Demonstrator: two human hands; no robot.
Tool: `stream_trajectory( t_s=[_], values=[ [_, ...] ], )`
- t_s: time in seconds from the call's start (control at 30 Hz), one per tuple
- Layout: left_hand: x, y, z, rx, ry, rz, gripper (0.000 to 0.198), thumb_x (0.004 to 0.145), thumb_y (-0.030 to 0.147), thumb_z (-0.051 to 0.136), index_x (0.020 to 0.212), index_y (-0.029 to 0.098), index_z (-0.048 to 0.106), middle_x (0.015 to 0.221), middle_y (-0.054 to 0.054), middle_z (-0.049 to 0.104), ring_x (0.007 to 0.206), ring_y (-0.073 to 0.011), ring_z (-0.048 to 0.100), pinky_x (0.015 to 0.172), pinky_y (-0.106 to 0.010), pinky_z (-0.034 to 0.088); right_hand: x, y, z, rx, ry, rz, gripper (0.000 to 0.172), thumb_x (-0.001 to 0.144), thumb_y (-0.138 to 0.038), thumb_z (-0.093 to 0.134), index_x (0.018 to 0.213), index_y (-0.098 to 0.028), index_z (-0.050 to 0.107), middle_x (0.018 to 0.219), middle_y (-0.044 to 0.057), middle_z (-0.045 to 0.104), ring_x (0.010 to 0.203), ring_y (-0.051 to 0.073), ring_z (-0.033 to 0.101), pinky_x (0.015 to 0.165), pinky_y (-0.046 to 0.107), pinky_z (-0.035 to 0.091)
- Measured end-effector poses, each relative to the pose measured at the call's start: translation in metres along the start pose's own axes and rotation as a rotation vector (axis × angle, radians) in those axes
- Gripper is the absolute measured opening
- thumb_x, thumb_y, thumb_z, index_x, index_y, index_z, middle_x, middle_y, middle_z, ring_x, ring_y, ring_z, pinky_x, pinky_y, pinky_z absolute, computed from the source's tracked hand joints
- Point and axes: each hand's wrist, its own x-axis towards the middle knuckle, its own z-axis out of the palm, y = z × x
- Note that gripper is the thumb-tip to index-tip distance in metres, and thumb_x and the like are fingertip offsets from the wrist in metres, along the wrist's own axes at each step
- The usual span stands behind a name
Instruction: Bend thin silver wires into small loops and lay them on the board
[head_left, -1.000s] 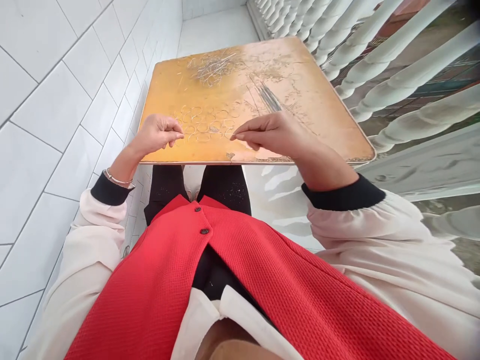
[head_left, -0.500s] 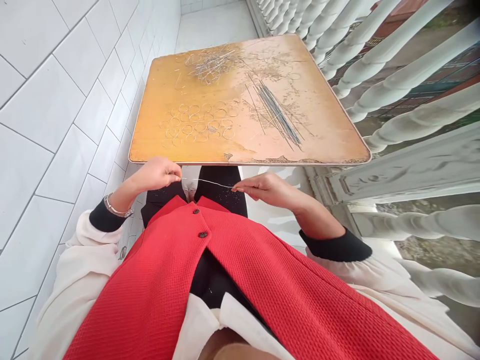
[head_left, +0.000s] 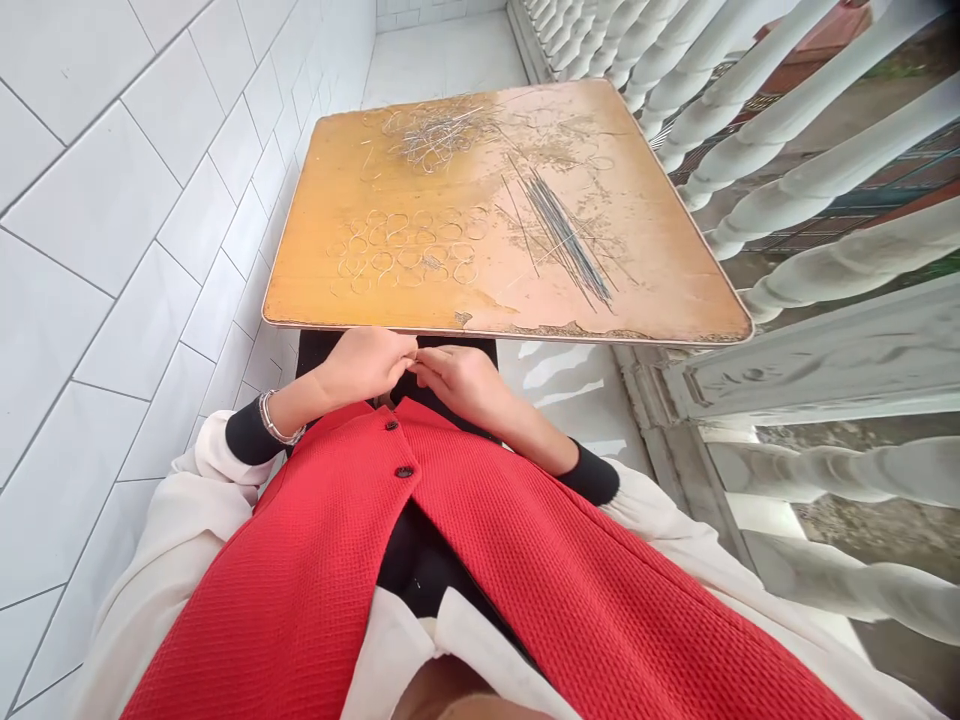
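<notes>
Your left hand [head_left: 365, 365] and your right hand [head_left: 459, 382] are together, low in front of your body and just short of the near edge of the table, with your fingertips [head_left: 411, 347] meeting in a small pinch. Both hands curve downward and inward, and your forearms slant in from either side to form a shallow V. Whatever lies between your fingertips is hidden or too fine to make out, so you can't tell from this view whether anything is held. A silver bracelet [head_left: 272, 418] circles your left wrist beside a black knit cuff [head_left: 251, 437], and a second black knit cuff [head_left: 592, 475] sits at your right wrist. Your hands hover just above a red waffle-knit vest [head_left: 300, 590] with dark round buttons [head_left: 391, 425]. Neither hand touches the square orange-yellow table top [head_left: 322, 200], whose surface is worn and scuffed. On it lie rows of thin wire rings [head_left: 405, 250] left of centre, a loose tangle of silvery wire [head_left: 439, 135] near the far edge, and a fan of long, straight, dark wires [head_left: 566, 240] to the right. A white tiled wall [head_left: 112, 200] runs along your left, and a white balustrade with turned balusters [head_left: 750, 120] along your right
</notes>
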Motion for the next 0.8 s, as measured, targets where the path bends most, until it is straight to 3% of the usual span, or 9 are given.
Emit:
stream_trajectory(
  t_s=[0.1, 0.3, 0.4, 0.5, 0.57, 0.63, 0.73, 0.8],
  values=[
    [-0.008, -0.001, 0.004, 0.005, -0.047, 0.028, 0.024, 0.092, 0.018, 0.051, 0.088, 0.017, 0.074, 0.081, -0.006, 0.076, 0.074, -0.0189, 0.067, 0.062, -0.029, 0.035, -0.011, 0.009, 0.005, 0.035, -0.052, -0.036, 0.034, 0.104, -0.030, 0.041, 0.100, -0.017, 0.072, 0.079, 0.009, 0.075, 0.068, 0.018, 0.066, 0.063, 0.028, 0.045],
    [-0.024, -0.012, 0.004, -0.007, -0.166, 0.054, 0.026, 0.090, 0.017, 0.049, 0.081, 0.017, 0.073, 0.077, -0.005, 0.074, 0.070, -0.0167, 0.063, 0.059, -0.029, 0.029, -0.035, 0.021, -0.013, 0.101, -0.230, -0.118, 0.033, 0.102, -0.023, 0.042, 0.112, -0.020, 0.073, 0.085, 0.007, 0.079, 0.071, 0.018, 0.072, 0.063, 0.025, 0.049],
    [-0.032, -0.028, -0.002, -0.028, -0.143, 0.013, 0.026, 0.088, 0.017, 0.049, 0.078, 0.018, 0.072, 0.075, -0.004, 0.073, 0.068, -0.0162, 0.061, 0.060, -0.028, 0.031, -0.047, 0.039, -0.019, 0.097, -0.240, -0.084, 0.033, 0.102, -0.024, 0.043, 0.111, -0.020, 0.073, 0.089, 0.008, 0.080, 0.073, 0.019, 0.075, 0.063, 0.026, 0.052],
    [-0.041, -0.049, -0.012, -0.044, -0.046, -0.078, 0.024, 0.087, 0.019, 0.050, 0.079, 0.019, 0.072, 0.075, -0.004, 0.073, 0.068, -0.0160, 0.061, 0.062, -0.028, 0.034, -0.063, 0.066, -0.024, 0.037, -0.219, -0.001, 0.034, 0.099, -0.026, 0.043, 0.108, -0.022, 0.075, 0.090, 0.007, 0.081, 0.074, 0.020, 0.076, 0.062, 0.029, 0.053],
    [-0.047, -0.059, -0.020, -0.057, 0.068, -0.178, 0.022, 0.087, 0.019, 0.051, 0.080, 0.019, 0.073, 0.075, -0.003, 0.073, 0.068, -0.0159, 0.060, 0.063, -0.029, 0.036, -0.073, 0.080, -0.031, -0.026, -0.185, 0.101, 0.034, 0.098, -0.029, 0.043, 0.103, -0.024, 0.076, 0.083, 0.004, 0.080, 0.068, 0.021, 0.074, 0.058, 0.031, 0.051],
    [-0.050, -0.063, -0.026, -0.095, 0.110, -0.246, 0.023, 0.088, 0.020, 0.051, 0.083, 0.019, 0.073, 0.072, -0.001, 0.071, 0.065, -0.0146, 0.058, 0.063, -0.028, 0.037, -0.078, 0.082, -0.041, -0.081, -0.099, 0.211, 0.036, 0.099, -0.033, 0.041, 0.102, -0.025, 0.077, 0.071, 0.003, 0.076, 0.060, 0.022, 0.070, 0.055, 0.033, 0.049],
    [-0.045, -0.050, -0.025, -0.091, 0.089, -0.265, 0.021, 0.089, 0.020, 0.053, 0.086, 0.017, 0.074, 0.073, -0.002, 0.072, 0.064, -0.0145, 0.058, 0.063, -0.029, 0.038, -0.068, 0.055, -0.051, -0.134, 0.191, 0.273, 0.036, 0.101, -0.038, 0.044, 0.113, -0.024, 0.074, 0.088, 0.009, 0.078, 0.077, 0.026, 0.073, 0.067, 0.038, 0.054],
    [-0.034, -0.034, -0.018, -0.065, 0.038, -0.195, 0.020, 0.089, 0.018, 0.054, 0.088, 0.017, 0.074, 0.081, -0.004, 0.075, 0.070, -0.0167, 0.063, 0.065, -0.029, 0.039, -0.051, 0.025, -0.049, -0.136, 0.278, 0.179, 0.032, 0.100, -0.038, 0.049, 0.118, -0.025, 0.072, 0.103, 0.011, 0.077, 0.091, 0.028, 0.072, 0.080, 0.041, 0.055]
  ],
)
